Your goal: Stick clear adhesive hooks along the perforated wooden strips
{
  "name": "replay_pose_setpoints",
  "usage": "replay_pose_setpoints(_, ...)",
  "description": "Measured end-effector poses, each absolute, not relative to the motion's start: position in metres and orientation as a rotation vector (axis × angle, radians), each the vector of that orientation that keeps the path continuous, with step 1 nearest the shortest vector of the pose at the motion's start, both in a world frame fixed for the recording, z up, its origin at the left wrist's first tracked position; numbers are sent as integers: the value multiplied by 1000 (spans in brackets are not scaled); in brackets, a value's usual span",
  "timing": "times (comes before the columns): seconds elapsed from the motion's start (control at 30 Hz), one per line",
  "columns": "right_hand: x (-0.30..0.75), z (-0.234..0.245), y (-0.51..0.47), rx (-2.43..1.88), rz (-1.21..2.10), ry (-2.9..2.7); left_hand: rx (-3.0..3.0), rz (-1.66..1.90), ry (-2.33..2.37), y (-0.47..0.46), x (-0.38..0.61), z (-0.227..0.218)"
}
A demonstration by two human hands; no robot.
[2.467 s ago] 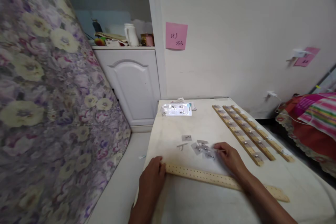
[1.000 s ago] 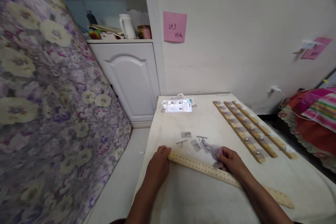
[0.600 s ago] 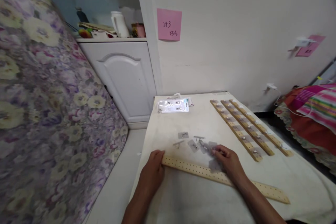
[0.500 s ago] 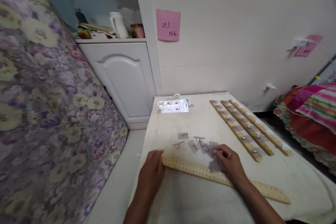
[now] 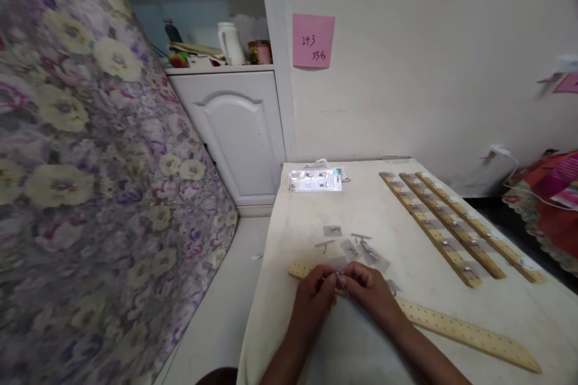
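Note:
My left hand (image 5: 316, 292) and my right hand (image 5: 368, 289) meet above a perforated wooden strip (image 5: 465, 326). Both pinch a clear adhesive hook (image 5: 338, 264) between their fingertips; its pad shows above the fingers and the rest is mostly covered. Several more clear hooks (image 5: 333, 231) with metal prongs lie loose on the table just beyond. One more hook (image 5: 392, 286) shows beside my right hand, close to the strip's far edge. The strip runs slantwise under my hands, its middle hidden by them.
Three wooden strips (image 5: 433, 231) with hooks along them lie side by side at the right of the white-covered table (image 5: 311, 210). Clear blister packs (image 5: 316, 180) rest at the back left. A floral curtain (image 5: 112, 192) hangs left, beside a white cabinet (image 5: 241, 138).
My left hand has let go of the strip's left end and come to my right hand. My right hand has brought a hook leftward over the strip. The view has turned slightly left.

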State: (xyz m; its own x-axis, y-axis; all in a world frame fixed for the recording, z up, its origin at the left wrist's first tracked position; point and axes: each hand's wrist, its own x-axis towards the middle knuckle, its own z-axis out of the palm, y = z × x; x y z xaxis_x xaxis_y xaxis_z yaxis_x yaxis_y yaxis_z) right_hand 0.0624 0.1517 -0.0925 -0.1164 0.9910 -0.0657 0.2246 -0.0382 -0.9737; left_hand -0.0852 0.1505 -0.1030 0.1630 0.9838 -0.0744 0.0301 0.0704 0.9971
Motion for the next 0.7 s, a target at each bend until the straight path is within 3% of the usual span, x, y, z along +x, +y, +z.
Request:
replay_pose_setpoints(0.13,63,-95,152,-1364,1119,-1585,1125,1085,1127,152,-87,-103)
replay_pose_setpoints(0.6,51,-106,178,-1232,1378,-1399,1276,1003,1226,156,-100,-100)
replay_pose_setpoints(0.7,44,-111,186,-1264,1288,-1456,1260,1030,1312,160,-108,-101)
